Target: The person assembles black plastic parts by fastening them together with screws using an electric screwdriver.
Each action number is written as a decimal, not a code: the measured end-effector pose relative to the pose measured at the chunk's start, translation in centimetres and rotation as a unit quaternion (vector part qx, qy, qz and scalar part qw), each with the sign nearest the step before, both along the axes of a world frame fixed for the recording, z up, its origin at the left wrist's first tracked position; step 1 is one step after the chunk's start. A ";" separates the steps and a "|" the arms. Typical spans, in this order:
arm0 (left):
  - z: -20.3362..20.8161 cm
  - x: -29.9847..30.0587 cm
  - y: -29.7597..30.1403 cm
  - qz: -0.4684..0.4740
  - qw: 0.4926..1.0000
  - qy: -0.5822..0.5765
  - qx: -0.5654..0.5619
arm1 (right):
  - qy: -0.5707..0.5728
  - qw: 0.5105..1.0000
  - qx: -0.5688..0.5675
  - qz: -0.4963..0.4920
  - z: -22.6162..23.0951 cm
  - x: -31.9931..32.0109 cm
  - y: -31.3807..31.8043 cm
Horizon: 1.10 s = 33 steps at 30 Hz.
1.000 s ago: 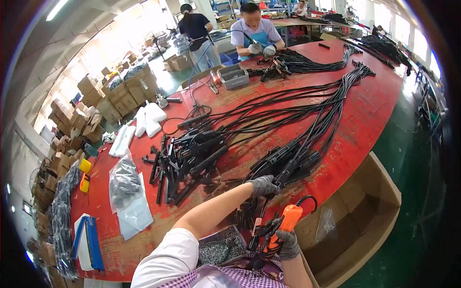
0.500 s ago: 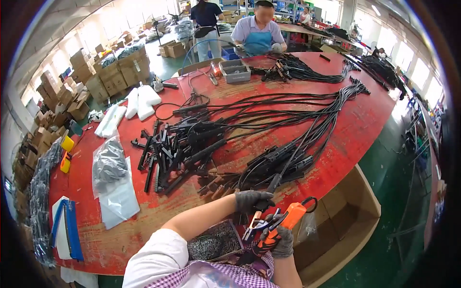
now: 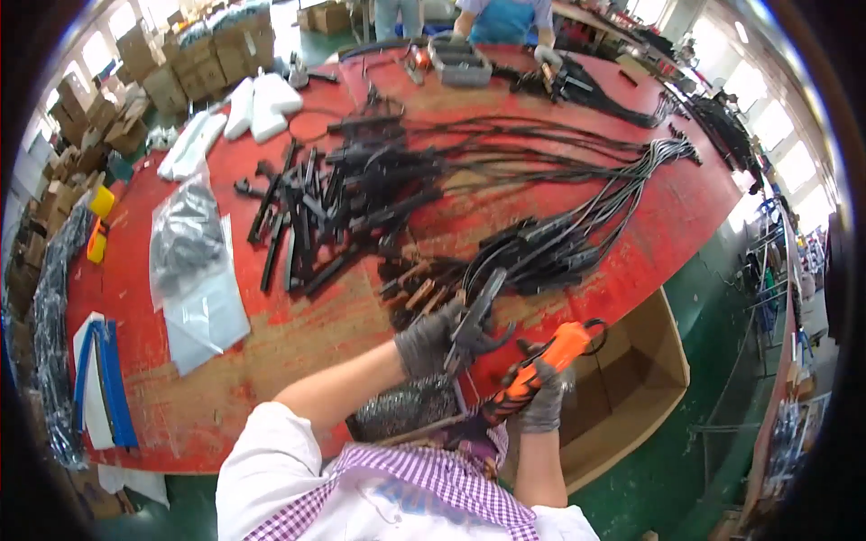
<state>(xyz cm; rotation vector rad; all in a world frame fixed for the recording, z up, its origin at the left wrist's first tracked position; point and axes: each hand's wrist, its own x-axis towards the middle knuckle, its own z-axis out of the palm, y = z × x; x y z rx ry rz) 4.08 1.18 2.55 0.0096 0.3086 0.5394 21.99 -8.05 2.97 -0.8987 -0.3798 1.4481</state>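
My left hand (image 3: pixel 428 346), in a dark grey glove, grips a black plastic part (image 3: pixel 476 316) with a hooked lever-like arm, above the table's near edge. My gloved right hand (image 3: pixel 541 401) is wrapped round an orange and black power screwdriver (image 3: pixel 552 353), held slanting just right of that part. Below my left wrist stands a tray of small dark metal pieces (image 3: pixel 406 410), which look like screws. Copper-coloured pieces (image 3: pixel 421 293) lie beyond my left hand, beside bundled black handles with cables (image 3: pixel 541 257).
Loose black parts (image 3: pixel 307 207) are heaped mid-table, left of long black cables (image 3: pixel 577 171). A plastic bag (image 3: pixel 189 243) and white packs (image 3: pixel 262 106) lie left. An open cardboard box (image 3: pixel 631 388) adjoins the right edge. A person in a blue apron (image 3: pixel 505 22) works opposite.
My left hand has turned the black part, so it points up and its hooked arm shows. The screwdriver has drawn slightly apart from it. The whole view has tilted downward.
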 end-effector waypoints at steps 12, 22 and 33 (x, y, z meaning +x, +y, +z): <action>-2.0 -2.4 1.5 0.001 0.983 -0.155 -0.095 | -0.131 0.942 0.302 -0.056 3.0 -0.5 0.2; -2.2 -2.5 -0.1 -0.012 0.983 -0.132 -0.131 | -0.266 0.913 0.307 -0.033 0.6 -4.2 -1.1; -1.2 -3.2 0.4 -0.002 0.999 0.053 0.008 | -0.241 0.926 0.290 -0.024 -0.6 -5.3 -0.7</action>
